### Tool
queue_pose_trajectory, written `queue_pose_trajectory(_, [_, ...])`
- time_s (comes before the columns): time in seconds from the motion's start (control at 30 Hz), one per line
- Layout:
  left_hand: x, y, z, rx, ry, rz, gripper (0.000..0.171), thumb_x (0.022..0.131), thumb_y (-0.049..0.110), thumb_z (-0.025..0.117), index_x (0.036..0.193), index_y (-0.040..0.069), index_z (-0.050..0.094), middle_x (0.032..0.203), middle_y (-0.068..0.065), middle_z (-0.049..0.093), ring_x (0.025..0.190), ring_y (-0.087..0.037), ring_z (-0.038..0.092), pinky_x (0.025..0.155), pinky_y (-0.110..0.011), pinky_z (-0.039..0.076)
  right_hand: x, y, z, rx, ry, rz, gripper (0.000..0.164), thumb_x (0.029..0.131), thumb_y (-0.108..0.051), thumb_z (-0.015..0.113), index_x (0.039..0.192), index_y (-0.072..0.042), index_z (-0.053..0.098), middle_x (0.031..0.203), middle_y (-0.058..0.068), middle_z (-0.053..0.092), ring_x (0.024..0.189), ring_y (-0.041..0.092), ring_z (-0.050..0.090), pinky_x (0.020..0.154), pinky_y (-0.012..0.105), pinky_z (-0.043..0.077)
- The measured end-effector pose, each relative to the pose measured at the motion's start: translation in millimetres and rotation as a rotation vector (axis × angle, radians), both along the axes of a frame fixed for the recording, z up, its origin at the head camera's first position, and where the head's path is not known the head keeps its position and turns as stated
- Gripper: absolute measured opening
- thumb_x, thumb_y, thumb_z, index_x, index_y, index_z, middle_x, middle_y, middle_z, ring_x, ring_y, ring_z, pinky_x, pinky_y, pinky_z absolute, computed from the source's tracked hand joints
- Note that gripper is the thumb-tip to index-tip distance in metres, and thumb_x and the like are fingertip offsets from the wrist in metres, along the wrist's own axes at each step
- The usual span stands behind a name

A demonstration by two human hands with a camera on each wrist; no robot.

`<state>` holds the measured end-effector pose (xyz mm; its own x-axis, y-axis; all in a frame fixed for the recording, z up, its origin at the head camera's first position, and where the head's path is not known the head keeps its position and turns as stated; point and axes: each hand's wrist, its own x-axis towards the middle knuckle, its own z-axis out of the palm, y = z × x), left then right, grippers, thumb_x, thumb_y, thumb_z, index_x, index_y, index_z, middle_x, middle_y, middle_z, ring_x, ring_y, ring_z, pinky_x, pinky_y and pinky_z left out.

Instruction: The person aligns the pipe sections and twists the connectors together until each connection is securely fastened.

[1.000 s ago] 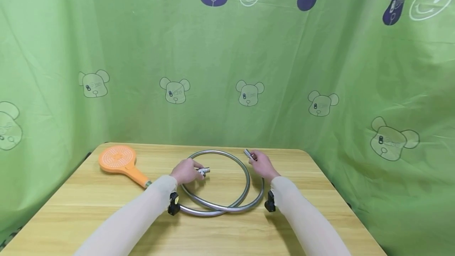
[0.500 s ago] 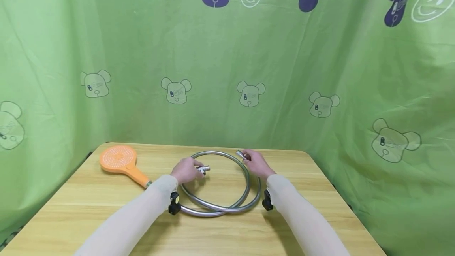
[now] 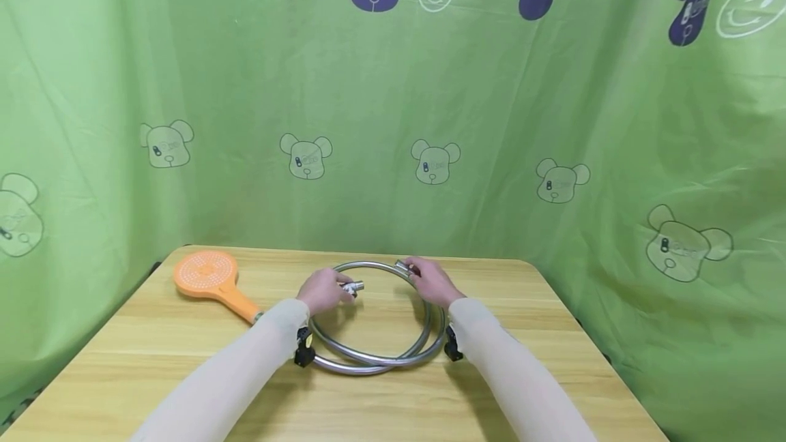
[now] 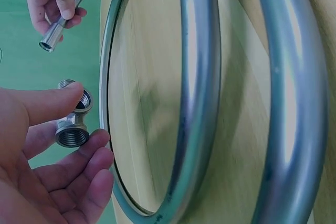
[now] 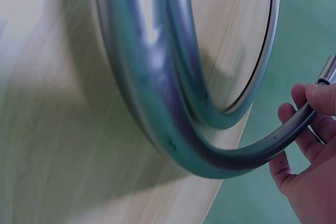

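Head view puts the small metal fitting [image 3: 352, 289] just left of centre in the lower half of the frame, pinched between the thumb and fingers of the left hand [image 3: 321, 292]. It looks rigid and fairly dense for its size; the smooth chrome could slip, so its stubby body, clear of the threaded mouths, seems the best hold.

To its right, the right hand [image 3: 432, 283] grips the hose [image 3: 399, 362] close behind its metal end piece [image 3: 402, 265]. The hose will probably bend but spring back, and its coil may tug at the end; holding right behind the end piece should steer it best. Its loops lie on the wooden table [image 3: 123, 360] at lower centre.

Farther out, the orange shower head [image 3: 205, 273] lies at middle left, likely light plastic, best taken by its handle. The left forearm hides the handle's tip and the hose's other end, so whether they join cannot be told. In the right wrist view the end piece is cut off by the right edge; in the left, fingers cover part of the fitting.
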<state>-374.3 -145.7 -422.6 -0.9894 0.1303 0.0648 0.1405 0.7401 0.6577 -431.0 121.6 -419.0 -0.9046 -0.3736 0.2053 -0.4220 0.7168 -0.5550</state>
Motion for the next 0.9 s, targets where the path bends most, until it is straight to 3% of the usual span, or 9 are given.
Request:
queue_pose_trajectory(0.23, [-1.1, 1.8, 2.4, 0.006, 0.000, 0.015, 0.043, 0.079, 0.023, 0.083, 0.121, 0.018, 0.074, 0.121, -0.004, 0.073, 0.095, -0.020, 0.061, 0.091, -0.042, 0.050, -1.2, -11.4, -2.3, 0.066, 0.037, 0.008, 0.033, 0.099, -0.007, 0.058, 0.132, -0.013, 0.063, 0.109, 0.011, 0.071, 0.086, 0.017, 0.060, 0.080, 0.038, 0.054])
queue_pose_trajectory(0.63, [-0.8, 7.4, 9.3, -0.005, 0.001, 0.035, 0.046, 0.079, 0.025, 0.083, 0.123, 0.017, 0.073, 0.115, -0.004, 0.073, 0.077, -0.017, 0.055, 0.069, -0.030, 0.043, 2.6, -22.4, 1.5, 0.135, 0.079, 0.047, 0.033, 0.099, -0.008, 0.058, 0.131, -0.014, 0.064, 0.100, 0.007, 0.071, 0.077, 0.015, 0.056, 0.074, 0.035, 0.050])
queue_pose_trajectory(0.9, [-1.6, 8.9, 10.9, 0.006, -0.012, 0.043, 0.043, 0.080, 0.023, 0.082, 0.122, 0.019, 0.073, 0.113, -0.003, 0.073, 0.071, -0.018, 0.051, 0.064, -0.031, 0.042, 4.9, -29.3, 3.3, 0.179, 0.116, 0.083, 0.030, 0.099, -0.008, 0.058, 0.128, -0.014, 0.066, 0.113, 0.007, 0.073, 0.095, 0.022, 0.065, 0.091, 0.045, 0.054])
